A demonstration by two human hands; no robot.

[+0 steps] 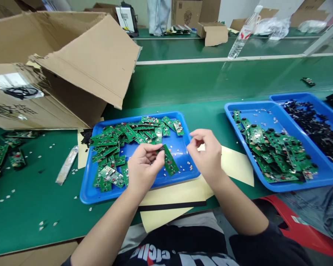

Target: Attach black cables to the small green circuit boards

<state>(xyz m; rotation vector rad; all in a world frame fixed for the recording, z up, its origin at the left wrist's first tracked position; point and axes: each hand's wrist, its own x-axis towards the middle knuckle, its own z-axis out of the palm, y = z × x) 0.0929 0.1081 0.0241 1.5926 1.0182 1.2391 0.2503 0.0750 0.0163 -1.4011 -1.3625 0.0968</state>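
My left hand (143, 167) is closed on a small green circuit board (170, 162), holding it by one end above the near part of a blue tray (86, 192). That tray holds several more green boards (122, 138), heaped toward its far side. My right hand (207, 152) hovers just right of the held board, thumb and fingers curled into a pinch; whether anything small is in them I cannot make out. The two hands are a few centimetres apart.
A second blue tray (326, 175) at right holds green boards with black parts. Behind it, a third tray (277, 98) holds black parts. An open cardboard box (72, 66) stands at left. Loose boards (5, 155) and white bits lie on the green table. A plastic bottle (242, 35) stands farther back.
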